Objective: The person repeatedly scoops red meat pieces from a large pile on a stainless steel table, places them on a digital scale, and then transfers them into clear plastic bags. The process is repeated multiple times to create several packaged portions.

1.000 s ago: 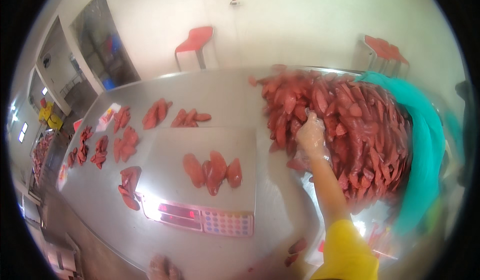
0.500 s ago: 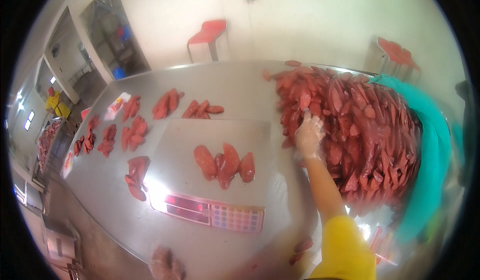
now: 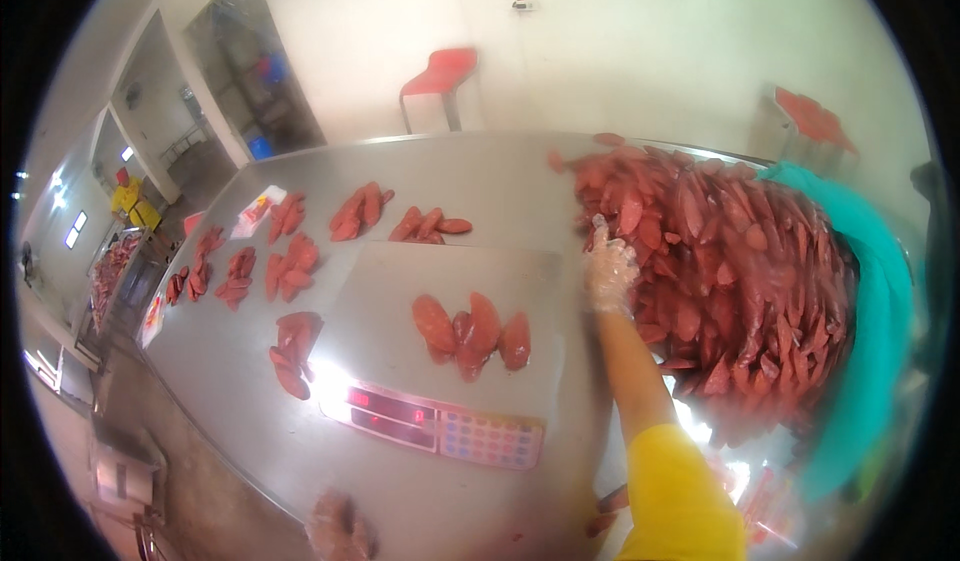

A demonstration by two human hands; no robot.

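My right hand (image 3: 612, 273), in a clear plastic glove, is at the left edge of a big heap of reddish-brown, sausage-like pieces (image 3: 730, 261). Its forefinger points away from me and the other fingers are slightly bent and apart; I make out nothing held in it. At the lower edge, my left hand (image 3: 338, 529), gloved too, is dim and partly cut off, so its grip is unclear. Between the hands, several of the same pieces (image 3: 478, 329) lie side by side on the flat plate of a scale (image 3: 400, 281) with a lit display and keypad (image 3: 490, 439).
Small groups of pieces (image 3: 292, 266) lie on the metal table (image 3: 240, 381) left of the scale. A teal cloth (image 3: 885, 301) borders the heap on the right. Red stools (image 3: 443, 71) stand by the wall. A person in yellow (image 3: 132, 201) is far left.
My right hand has drawn back slightly to the heap's left edge, its forefinger now straighter. The whole view has shifted a little. The pieces on the scale have stayed put.
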